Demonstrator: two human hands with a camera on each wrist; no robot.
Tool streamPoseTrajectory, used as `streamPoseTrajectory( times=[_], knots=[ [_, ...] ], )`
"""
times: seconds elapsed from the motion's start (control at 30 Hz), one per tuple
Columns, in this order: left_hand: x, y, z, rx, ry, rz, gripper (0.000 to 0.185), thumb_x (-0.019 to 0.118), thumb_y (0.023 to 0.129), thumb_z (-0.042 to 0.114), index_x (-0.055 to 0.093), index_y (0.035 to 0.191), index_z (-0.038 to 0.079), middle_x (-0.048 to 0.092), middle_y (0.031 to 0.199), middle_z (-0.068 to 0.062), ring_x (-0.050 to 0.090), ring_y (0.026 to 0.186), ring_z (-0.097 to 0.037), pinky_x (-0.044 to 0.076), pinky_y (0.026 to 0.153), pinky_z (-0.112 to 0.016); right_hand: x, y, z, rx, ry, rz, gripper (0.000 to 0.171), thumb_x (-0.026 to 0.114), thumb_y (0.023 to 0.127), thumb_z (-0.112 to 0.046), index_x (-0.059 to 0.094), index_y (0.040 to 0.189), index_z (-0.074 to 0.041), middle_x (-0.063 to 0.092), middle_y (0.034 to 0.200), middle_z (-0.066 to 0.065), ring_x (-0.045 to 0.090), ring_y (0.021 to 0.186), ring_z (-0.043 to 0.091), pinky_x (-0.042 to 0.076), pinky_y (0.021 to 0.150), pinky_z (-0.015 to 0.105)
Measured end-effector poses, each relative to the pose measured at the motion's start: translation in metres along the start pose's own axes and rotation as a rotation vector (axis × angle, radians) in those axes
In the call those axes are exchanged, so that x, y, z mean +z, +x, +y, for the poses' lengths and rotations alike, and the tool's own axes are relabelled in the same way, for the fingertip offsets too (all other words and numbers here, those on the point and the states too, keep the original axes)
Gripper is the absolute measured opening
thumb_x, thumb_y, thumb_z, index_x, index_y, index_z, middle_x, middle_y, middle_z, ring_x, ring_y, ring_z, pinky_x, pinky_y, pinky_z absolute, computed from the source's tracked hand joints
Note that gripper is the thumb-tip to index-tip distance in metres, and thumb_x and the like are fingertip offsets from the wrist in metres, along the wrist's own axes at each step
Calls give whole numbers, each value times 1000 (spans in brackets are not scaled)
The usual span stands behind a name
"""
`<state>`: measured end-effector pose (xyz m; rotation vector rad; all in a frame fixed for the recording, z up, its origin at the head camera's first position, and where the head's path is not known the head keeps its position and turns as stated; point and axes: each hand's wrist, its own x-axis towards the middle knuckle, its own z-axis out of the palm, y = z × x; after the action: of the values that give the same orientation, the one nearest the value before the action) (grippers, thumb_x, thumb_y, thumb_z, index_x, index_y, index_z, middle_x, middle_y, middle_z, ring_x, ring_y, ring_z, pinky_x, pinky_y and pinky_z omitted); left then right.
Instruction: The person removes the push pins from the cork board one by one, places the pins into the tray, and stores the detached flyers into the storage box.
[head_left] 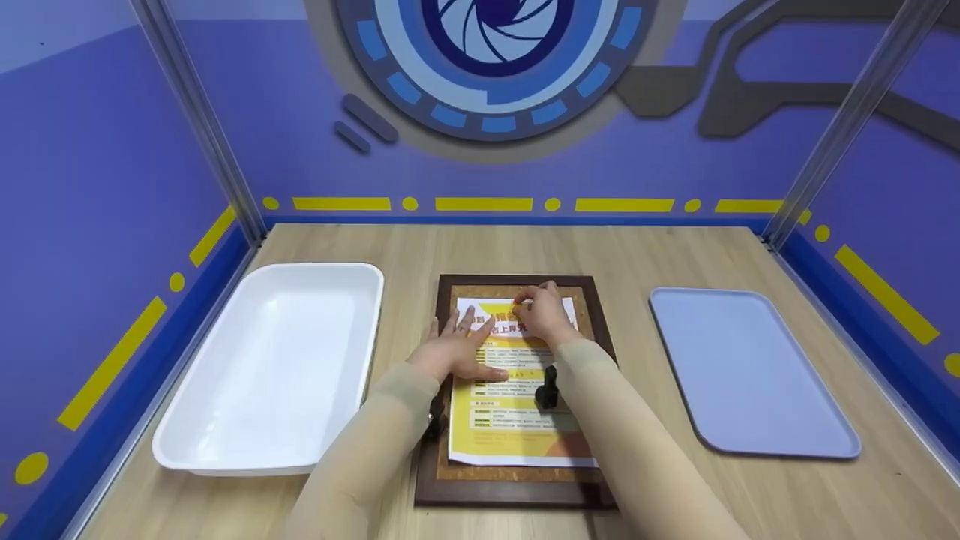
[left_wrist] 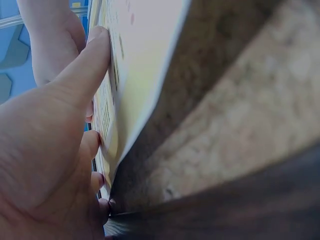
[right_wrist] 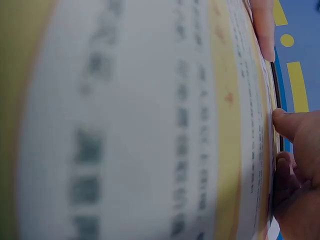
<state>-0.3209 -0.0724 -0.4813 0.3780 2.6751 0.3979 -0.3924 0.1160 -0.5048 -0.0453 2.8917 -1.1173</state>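
Observation:
A cork board [head_left: 510, 493] in a dark wooden frame lies in the middle of the table, with a yellow and white printed flyer [head_left: 510, 431] on it. My left hand [head_left: 457, 349] lies flat on the flyer's upper left part, fingers spread and pressing it down. My right hand [head_left: 541, 313] is at the flyer's top edge, its fingertips curled together on something small that I cannot make out. In the left wrist view the left thumb [left_wrist: 85, 70] lies straight against the flyer [left_wrist: 145, 55], above the cork [left_wrist: 260, 115]. The right wrist view shows curled right fingers [right_wrist: 300, 130] at the flyer's [right_wrist: 125, 120] edge.
A deep white tray [head_left: 277, 360] stands left of the board and a flat pale blue tray [head_left: 750, 371] lies to its right. Blue walls with metal posts enclose the wooden table [head_left: 645, 255] on three sides. Bare wood shows behind the board.

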Motion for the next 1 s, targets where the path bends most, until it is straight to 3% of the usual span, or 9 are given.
streamPoseTrajectory(
  times=[0.23,0.47,0.63,0.83,1.0],
  knots=[
    [-1,-3,4,2,10,6,106,65,85,76,13,166,33,-7,175,-8,-11,162,-34,-9,130,-57,4,4,-3,83,69,49,7,68,100,-17,65,105,-13,45,128,11,52,113,29,49,98,43],
    [-1,-4,3,-9,-1,3,106,65,84,76,14,166,32,-7,175,-7,-11,162,-34,-10,130,-56,0,4,-2,11,89,49,6,68,99,-15,64,98,-10,51,121,13,55,108,29,49,95,42],
    [0,-5,2,-13,-1,0,107,65,84,75,13,166,32,-7,175,-7,-12,162,-34,-10,130,-55,-11,-2,4,-68,211,60,6,69,99,-13,67,97,-8,64,109,13,62,98,24,52,87,37],
    [3,2,0,-25,-16,-10,110,66,81,78,9,166,35,-11,175,-4,-17,161,-31,-13,130,-54,-27,-15,15,-69,395,138,8,72,95,-14,69,90,-9,67,92,7,59,80,18,48,66,26],
    [5,5,-1,-35,-8,-15,111,66,81,79,8,166,37,-13,175,-3,-18,161,-30,-14,130,-53,-39,-27,30,-99,506,178,8,72,94,-7,72,99,-1,70,92,7,64,79,13,56,67,25]
  ],
)
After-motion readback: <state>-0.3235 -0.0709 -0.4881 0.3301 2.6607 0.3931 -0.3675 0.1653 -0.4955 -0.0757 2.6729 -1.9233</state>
